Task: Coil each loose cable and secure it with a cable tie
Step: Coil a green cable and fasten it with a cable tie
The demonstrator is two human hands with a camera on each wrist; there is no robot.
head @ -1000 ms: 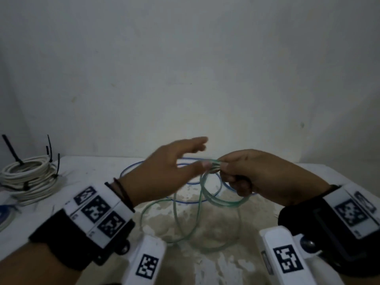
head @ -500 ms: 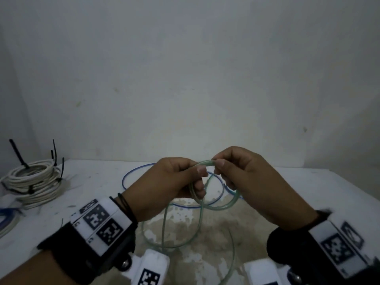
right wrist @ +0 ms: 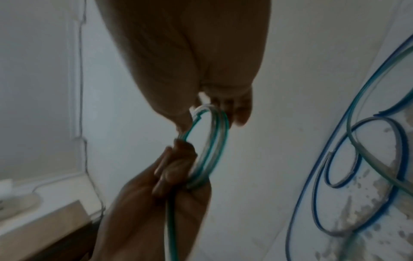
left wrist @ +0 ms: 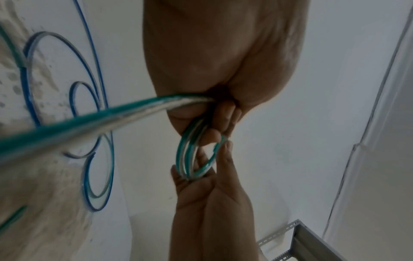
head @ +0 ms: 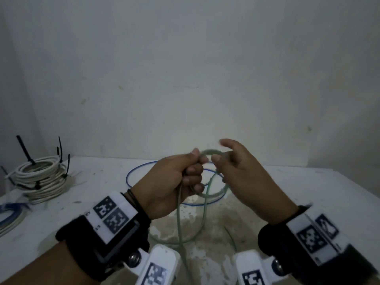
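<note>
The white table (head: 308, 182) carries a finished white coil (head: 39, 177) with black cable ties at far left, and a loose blue cable (head: 133, 173) in rings behind the hands. Above it, the green cable (head: 211, 194) forms a small coil held in the air, its tail hanging to the table. Half a second ago both hands pinched that coil; now the left hand (head: 174, 182) alone grips it, fingers curled round the turns. The right hand (head: 242, 177) has loosened, fingers spread, though blur makes it hard to say whether its thumb still touches the loop. Likely it is freeing itself to pull up the next turn.
</note>
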